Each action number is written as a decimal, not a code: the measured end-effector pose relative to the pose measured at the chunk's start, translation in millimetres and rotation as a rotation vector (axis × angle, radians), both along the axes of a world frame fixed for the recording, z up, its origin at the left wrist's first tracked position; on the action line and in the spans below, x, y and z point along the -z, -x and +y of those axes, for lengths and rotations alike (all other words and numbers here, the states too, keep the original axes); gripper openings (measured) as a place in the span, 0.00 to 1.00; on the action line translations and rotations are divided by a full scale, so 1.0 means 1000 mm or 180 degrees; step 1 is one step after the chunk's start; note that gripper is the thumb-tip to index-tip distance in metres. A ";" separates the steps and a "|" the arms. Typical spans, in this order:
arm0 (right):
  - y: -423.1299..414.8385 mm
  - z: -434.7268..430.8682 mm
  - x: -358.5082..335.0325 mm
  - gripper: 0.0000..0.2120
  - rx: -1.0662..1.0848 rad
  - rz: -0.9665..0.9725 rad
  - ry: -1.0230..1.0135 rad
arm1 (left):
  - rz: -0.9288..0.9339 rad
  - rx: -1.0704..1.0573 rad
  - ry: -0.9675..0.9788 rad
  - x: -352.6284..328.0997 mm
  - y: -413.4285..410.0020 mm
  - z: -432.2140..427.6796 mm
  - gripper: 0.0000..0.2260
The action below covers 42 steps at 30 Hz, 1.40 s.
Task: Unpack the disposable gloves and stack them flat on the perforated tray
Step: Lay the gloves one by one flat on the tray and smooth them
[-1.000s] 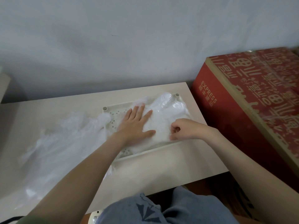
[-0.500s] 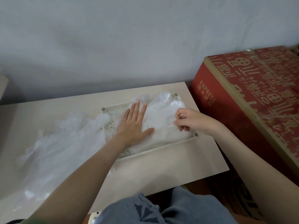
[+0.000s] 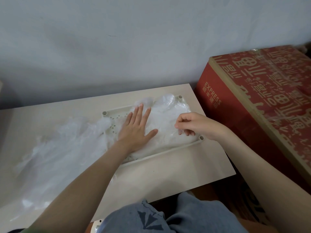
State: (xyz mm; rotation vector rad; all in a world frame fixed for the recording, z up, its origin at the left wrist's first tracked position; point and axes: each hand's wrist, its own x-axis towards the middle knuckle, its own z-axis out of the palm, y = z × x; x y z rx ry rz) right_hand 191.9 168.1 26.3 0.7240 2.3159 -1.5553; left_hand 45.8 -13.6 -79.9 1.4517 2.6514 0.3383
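1. Gloves (image 3: 55,148): loose clear heap on the left part of the table (image 3: 168,174), its right edge lapping onto the left rim of the tray (image 3: 117,113).
2. Tray: pale and perforated, on the table's right rear part, with round posts at its corners.
3. Stack (image 3: 168,115): clear gloves cover the tray's middle and right, puffed and crumpled at the far edge.
4. Left hand (image 3: 136,130): palm down on the stack's left part. Fingers are straight and slightly spread, thumb out to the right, grasping nothing.
5. Right hand (image 3: 196,125): over the stack's right side, near the tray's near-right post. Fingers are curled, thumb tip meeting forefinger tip. Cannot tell whether film is pinched between them, or whether the hand touches the stack.
6. Box (image 3: 252,106): red with "EXPRESS" print, just right of the table and taller than the tabletop.
7. Jeans (image 3: 151,219): bottom centre, below the table's near edge.
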 end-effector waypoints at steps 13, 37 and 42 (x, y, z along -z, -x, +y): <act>-0.002 0.005 -0.004 0.08 0.0210 0.0120 -0.0006 | 0.0002 -0.0028 0.0131 0.001 0.000 0.001 0.37; 0.021 -0.036 0.077 0.32 -0.1021 -0.0631 -0.2580 | 0.0263 -0.0155 0.0371 0.002 -0.002 0.003 0.40; 0.014 -0.026 0.073 0.34 -0.0843 -0.0994 -0.2906 | 0.0243 -0.0163 0.0408 0.003 -0.002 0.002 0.40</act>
